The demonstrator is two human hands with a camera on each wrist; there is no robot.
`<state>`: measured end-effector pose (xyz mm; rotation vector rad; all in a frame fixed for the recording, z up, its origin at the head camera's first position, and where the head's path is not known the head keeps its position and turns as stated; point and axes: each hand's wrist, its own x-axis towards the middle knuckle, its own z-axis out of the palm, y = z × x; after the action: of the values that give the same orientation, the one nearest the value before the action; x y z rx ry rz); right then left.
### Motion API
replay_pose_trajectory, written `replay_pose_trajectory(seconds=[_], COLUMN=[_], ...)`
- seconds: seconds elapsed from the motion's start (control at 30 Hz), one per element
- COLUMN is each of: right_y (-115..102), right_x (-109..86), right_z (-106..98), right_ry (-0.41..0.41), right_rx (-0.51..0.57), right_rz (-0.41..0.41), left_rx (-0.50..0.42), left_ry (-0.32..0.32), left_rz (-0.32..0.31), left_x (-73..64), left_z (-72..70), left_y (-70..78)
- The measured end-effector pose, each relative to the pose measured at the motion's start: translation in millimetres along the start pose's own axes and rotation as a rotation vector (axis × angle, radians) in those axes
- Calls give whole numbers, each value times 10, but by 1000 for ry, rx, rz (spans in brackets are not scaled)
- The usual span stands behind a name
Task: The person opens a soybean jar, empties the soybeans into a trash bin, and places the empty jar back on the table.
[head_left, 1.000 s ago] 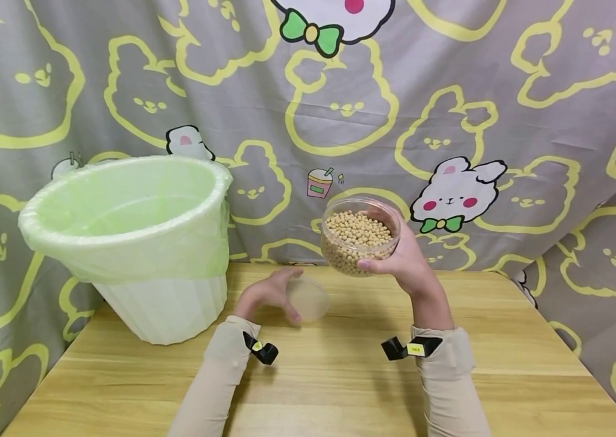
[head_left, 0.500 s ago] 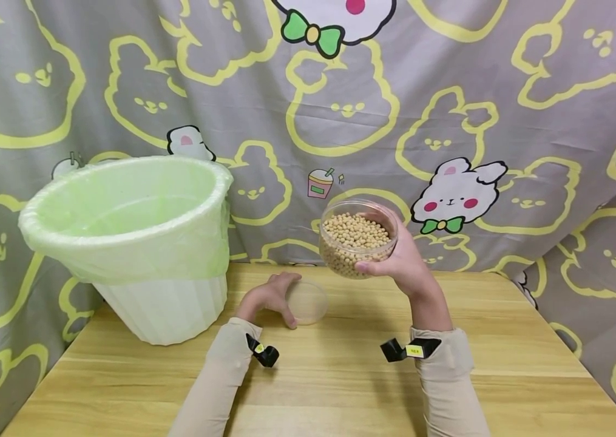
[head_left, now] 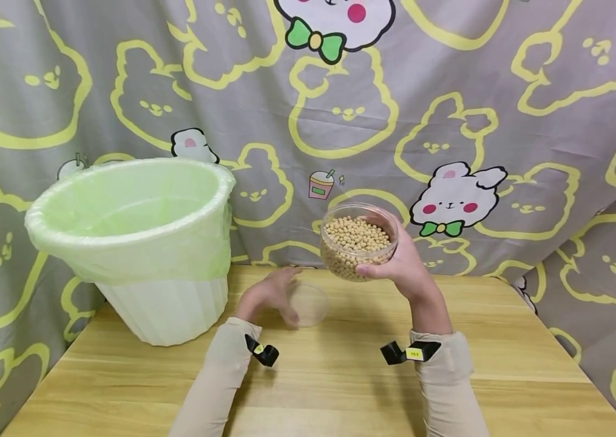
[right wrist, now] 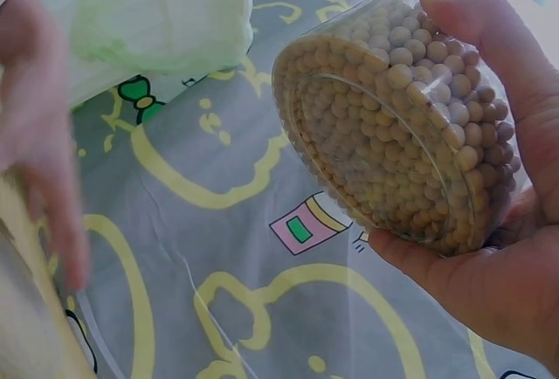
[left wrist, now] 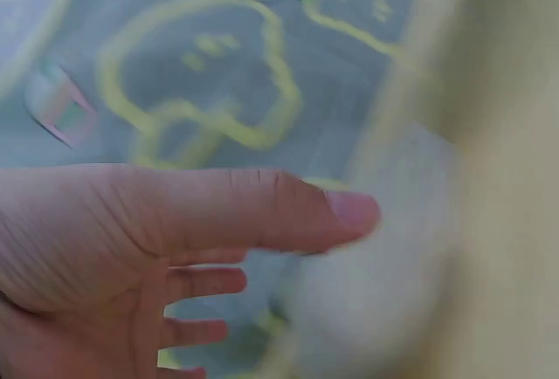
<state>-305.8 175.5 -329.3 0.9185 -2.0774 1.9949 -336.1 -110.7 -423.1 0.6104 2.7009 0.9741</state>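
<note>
My right hand holds up a clear round plastic jar above the table, thumb on its near side and fingers round the far side. Lidless and tilted slightly to the left, the jar is nearly full of small round beige beans. A see-through round lid lies on the table below it. My left hand, blurred, is at the lid's left edge. In the left wrist view its thumb is straight and the fingers are spread apart, with nothing between them; the lid appears there as a pale blur.
A large white bin lined with a pale green bag stands on the left of the table. Behind the wooden table hangs a grey curtain with yellow cartoon outlines. Small black mounts sit on both sleeves.
The lid, blurred at the left hand a second ago, now lies flat on the table. The left fingers have come slightly off its edge. The right hand keeps the jar almost still.
</note>
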Motion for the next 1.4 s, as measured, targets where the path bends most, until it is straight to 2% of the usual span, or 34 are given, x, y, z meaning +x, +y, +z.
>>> replay_pose_trajectory(seconds=[0.07, 0.13, 0.2, 0.27, 0.33, 0.4, 0.43, 0.5, 0.57, 0.67, 0.77, 0.87, 1.0, 1.1, 1.27, 1.4], right_y=[-3, -6, -7, -4, -3, -2, -14, -39, -61, -98, -173, -325, -609, -824, -1052, -1138], right_x=[-2, -8, -15, -21, -29, -36, -38, -46, -55, -50, 19, 167, 431, 679, 1081, 1284], right_z=[0, 2, 8, 18, 28, 38, 53, 83, 123, 201, 295, 397, 523, 623, 801, 898], right_ry=[2, 7, 4, 1, -3, -2, -2, 4, 15, 33, 37, 26, 16, -8, -40, -47], right_rx=[-1, -1, 2, 1, 6, 14, 14, 20, 17, 30, 44, 48, 37, -12, -169, -310], right_rz=[-3, -2, 2, 6, 10, 11, 13, 17, 20, 28, 42, 57, 77, 95, 99, 87], left_rx=[-2, -29, -95, -157, -130, -26, 38, 170, 274, 380, 466, 530, 563, 564, 555, 532], left_ry=[111, 298, 547, 842, 1125, 1389, 1499, 1642, 1683, 1617, 1547, 1533, 1548, 1555, 1540, 1515], left_rz=[79, 188, 332, 505, 660, 714, 695, 601, 488, 360, 261, 186, 131, 100, 62, 47], left_x=[-60, -148, -269, -417, -587, -756, -842, -986, -1087, -1155, -1157, -1146, -1128, -1127, -1148, -1152], left_z=[-132, -275, -403, -514, -614, -710, -756, -838, -905, -977, -1022, -1037, -1016, -1008, -1008, -987], left_y=[142, 329, 534, 740, 916, 1042, 1074, 1085, 1043, 928, 833, 786, 780, 787, 796, 816])
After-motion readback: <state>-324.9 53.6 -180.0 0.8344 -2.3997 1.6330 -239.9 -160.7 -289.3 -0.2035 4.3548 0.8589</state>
